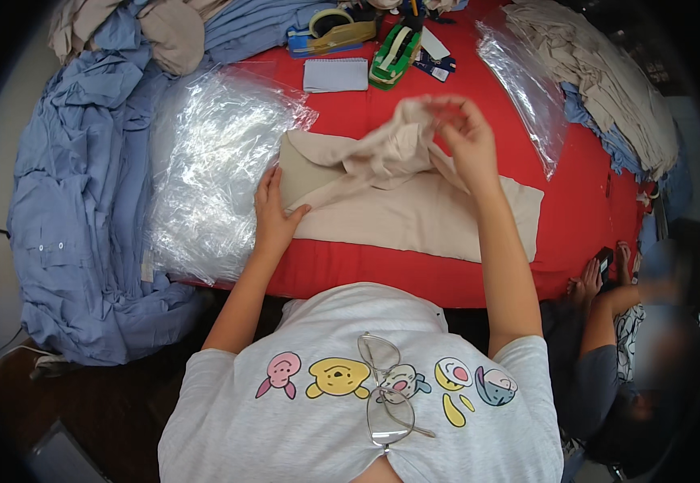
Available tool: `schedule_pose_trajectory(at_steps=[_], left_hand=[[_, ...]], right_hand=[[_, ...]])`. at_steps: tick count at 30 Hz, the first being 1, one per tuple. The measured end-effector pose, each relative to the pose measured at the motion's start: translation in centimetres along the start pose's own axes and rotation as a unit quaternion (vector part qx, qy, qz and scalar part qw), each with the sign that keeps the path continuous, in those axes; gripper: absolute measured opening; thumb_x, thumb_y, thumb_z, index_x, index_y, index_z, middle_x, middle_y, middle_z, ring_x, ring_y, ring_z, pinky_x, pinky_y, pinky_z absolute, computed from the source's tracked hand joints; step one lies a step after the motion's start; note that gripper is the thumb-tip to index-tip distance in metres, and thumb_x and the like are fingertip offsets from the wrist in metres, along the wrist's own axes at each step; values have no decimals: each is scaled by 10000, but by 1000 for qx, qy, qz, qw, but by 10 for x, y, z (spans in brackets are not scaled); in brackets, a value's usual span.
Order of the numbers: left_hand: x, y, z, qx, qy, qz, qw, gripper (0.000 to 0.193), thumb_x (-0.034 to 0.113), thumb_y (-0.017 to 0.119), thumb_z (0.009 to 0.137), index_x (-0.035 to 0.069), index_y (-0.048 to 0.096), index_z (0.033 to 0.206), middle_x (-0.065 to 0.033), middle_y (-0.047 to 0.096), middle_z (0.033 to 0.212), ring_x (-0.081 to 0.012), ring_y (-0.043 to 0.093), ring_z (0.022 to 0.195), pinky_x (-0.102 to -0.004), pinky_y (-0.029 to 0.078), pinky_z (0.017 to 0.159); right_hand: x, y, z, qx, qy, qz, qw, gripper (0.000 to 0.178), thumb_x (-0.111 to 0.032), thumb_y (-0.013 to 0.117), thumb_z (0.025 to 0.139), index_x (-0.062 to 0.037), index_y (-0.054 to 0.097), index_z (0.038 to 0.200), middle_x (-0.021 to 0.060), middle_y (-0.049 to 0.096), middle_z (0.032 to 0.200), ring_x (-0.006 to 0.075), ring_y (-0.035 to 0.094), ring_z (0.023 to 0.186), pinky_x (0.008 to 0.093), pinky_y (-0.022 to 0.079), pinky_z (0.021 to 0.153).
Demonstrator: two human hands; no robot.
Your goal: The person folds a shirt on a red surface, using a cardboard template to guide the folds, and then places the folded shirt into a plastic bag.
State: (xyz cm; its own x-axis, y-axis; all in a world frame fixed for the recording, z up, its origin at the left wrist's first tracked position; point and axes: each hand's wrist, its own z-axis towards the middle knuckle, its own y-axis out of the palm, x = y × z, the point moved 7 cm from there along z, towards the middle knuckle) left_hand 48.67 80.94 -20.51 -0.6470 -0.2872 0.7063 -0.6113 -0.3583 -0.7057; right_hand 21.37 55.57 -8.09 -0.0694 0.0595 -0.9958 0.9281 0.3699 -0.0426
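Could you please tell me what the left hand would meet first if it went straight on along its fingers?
Ahead of the left hand, the clear plastic bags most likely come first, though how much height separates them is unclear.

Red cloth (342,113), spread over the table. White notepad (335,75), flat, left of a green tape dispenser (396,56). Dark card (435,66), just right of the dispenser. Clear plastic bags (205,153), at left. Blue shirts (76,193), heaped, far left. Beige clothes (599,76), piled, far right.
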Motion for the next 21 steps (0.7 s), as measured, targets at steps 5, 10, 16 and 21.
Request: schedule_pose_trajectory(at_steps=[5,10,16,21], left_hand=[[48,-3,14,-5,101,92,991,801,222,852,864,56,489,1559,-223,466,1597,-423,445,1461,-491,358,1214],[55,37,49,-77,-50,-157,983,542,217,784,969,15,611,1441,-210,654,1395,-332,603,1308,-430,468,1108],[51,78,102,-37,-143,-380,913,433,109,737,988,32,654,1406,-120,630,1414,-191,592,1253,-333,475,1071],[52,76,108,-90,-210,-517,825,383,15,693,980,47,697,1362,-94,659,1333,-157,616,1200,-298,488,1072]], right_hand=[[-27,-94,2,93,-146,-113,978,568,22,769,901,-77,590,1431,136,517,1557,268,537,1420,367,550,1042],[60,-159,-88,101,-35,-535,838,561,-159,854,830,-97,643,1345,170,565,1464,365,591,1318,437,567,981],[113,-209,-101,65,174,-512,839,248,-194,789,909,-34,722,1087,112,725,870,312,713,812,408,566,737],[64,-250,-50,61,211,-192,956,139,-63,648,1004,26,693,1101,134,765,896,112,701,652,227,489,566]])
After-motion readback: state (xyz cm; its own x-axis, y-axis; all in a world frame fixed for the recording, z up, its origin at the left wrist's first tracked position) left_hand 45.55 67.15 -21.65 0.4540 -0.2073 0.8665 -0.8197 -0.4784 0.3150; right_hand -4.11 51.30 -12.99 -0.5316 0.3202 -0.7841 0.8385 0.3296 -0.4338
